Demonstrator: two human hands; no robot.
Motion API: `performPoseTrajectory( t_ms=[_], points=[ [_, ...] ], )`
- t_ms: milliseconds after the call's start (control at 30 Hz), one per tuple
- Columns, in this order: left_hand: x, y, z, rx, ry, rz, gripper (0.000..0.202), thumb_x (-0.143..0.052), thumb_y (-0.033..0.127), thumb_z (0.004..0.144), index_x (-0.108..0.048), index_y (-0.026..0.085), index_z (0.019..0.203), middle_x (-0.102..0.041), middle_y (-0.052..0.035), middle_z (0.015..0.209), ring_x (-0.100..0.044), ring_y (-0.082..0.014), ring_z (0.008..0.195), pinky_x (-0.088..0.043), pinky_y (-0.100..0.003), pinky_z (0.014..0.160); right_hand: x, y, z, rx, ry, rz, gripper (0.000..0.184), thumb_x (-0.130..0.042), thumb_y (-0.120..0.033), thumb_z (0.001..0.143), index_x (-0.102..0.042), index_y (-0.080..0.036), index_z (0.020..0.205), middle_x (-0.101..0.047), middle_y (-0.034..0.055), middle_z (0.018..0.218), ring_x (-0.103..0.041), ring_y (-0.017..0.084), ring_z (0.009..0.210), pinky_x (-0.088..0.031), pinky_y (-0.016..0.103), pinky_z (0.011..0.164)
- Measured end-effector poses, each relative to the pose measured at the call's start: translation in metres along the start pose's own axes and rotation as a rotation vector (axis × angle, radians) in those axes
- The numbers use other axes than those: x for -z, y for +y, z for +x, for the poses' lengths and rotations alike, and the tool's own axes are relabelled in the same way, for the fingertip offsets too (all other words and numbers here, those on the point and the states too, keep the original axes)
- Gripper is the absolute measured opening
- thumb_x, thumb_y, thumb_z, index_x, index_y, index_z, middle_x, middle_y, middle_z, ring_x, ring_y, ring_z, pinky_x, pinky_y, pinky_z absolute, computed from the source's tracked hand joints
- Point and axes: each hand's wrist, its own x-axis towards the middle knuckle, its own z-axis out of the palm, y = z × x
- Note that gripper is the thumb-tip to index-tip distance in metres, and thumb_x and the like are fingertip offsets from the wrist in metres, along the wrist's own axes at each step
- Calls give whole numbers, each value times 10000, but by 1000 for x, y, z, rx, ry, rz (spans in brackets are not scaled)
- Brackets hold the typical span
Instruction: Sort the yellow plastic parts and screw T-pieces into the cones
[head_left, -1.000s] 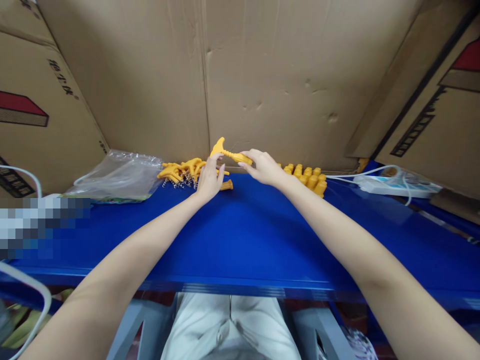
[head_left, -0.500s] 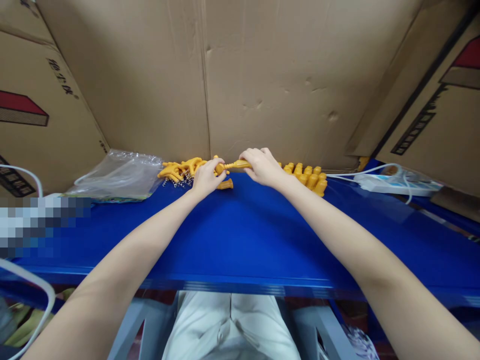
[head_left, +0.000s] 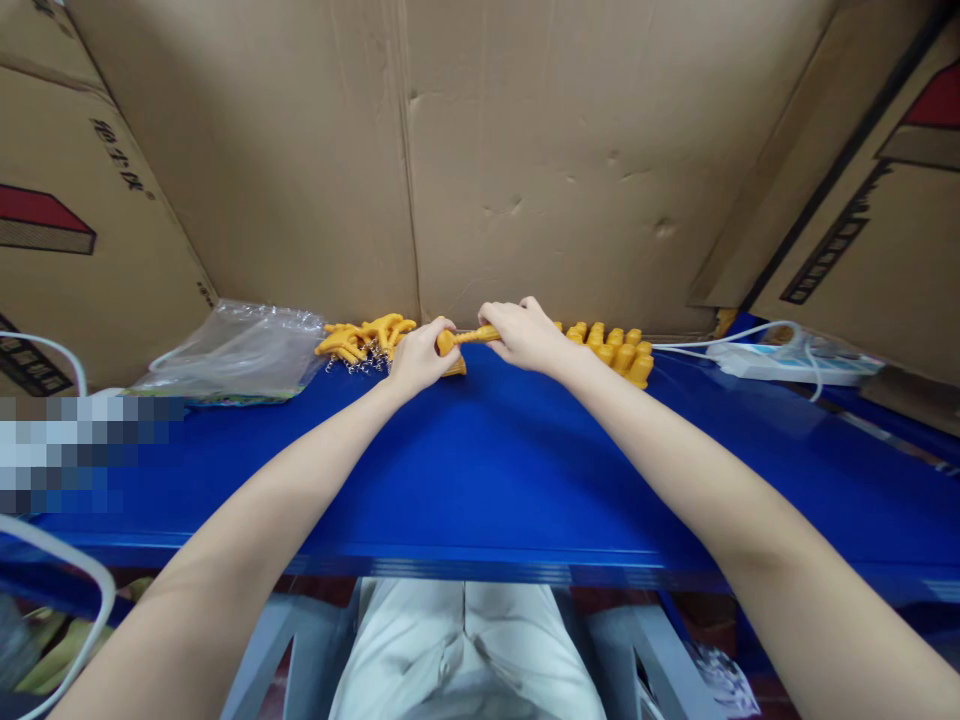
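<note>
Both hands grip one yellow plastic handle piece [head_left: 466,337] at the far edge of the blue table [head_left: 480,470]. The left hand [head_left: 420,355] closes around its left end, and the right hand [head_left: 525,335] pinches its right end. Yellow hooked parts [head_left: 360,338] lie just left, and yellow grips [head_left: 619,350] just right.

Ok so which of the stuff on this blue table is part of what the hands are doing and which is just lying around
In use: yellow plastic piece, gripped by left hand and right hand; likely also the pile of yellow curved parts and the row of yellow handles.
Lying about: clear plastic bag; white power strip; cardboard boxes behind.
</note>
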Motion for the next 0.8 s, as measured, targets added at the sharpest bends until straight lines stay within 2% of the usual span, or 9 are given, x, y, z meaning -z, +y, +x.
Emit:
performPoseTrajectory(
  t_ms=[133,267,433,567,700,800],
  points=[
    [2,-1,0,8,-18,56,310,-613,278,776,-655,197,1072,-721,-52,898,-659,-203,795,-465,-287,725,0,-1,1,-31,-80,0,222,-455,-269,959,-576,-139,1091,-662,131,1148,-582,258,1059,-288,331,789],
    [5,3,1,16,-94,125,377,-615,306,772,-671,193,1127,-733,-64,898,-672,-224,822,-472,-298,742,3,-3,1,-44,-154,-77,212,-492,-265,948,-602,-132,1071,-674,131,1120,-591,258,1024,-298,342,789],
    [15,17,13,87,-198,167,387,-602,348,766,-696,221,1120,-730,-49,829,-672,-238,802,-482,-316,728,12,-4,0,-33,-81,-185,199,-532,-195,903,-620,-128,1070,-676,144,1120,-534,286,1075,-284,387,834],
    [31,26,33,89,-320,155,295,-636,327,711,-750,230,966,-728,-35,792,-657,-222,796,-477,-291,698,15,2,1,-2,-9,-221,184,-525,-173,898,-636,-145,1041,-685,138,1084,-488,297,1087,-271,405,845],
    [50,29,55,90,-553,103,213,-642,353,684,-758,201,776,-654,-21,601,-611,-201,646,-447,-295,594,17,11,2,69,56,-212,181,-497,-215,926,-636,-183,1037,-687,124,1024,-464,296,1054,-268,395,826],
    [61,28,70,75,-685,78,210,-641,392,675,-732,204,660,-588,-22,537,-594,-211,601,-422,-316,548,20,14,3,105,85,-200,197,-465,-236,943,-624,-191,1049,-677,125,998,-461,291,1023,-270,377,800]
  ],
)
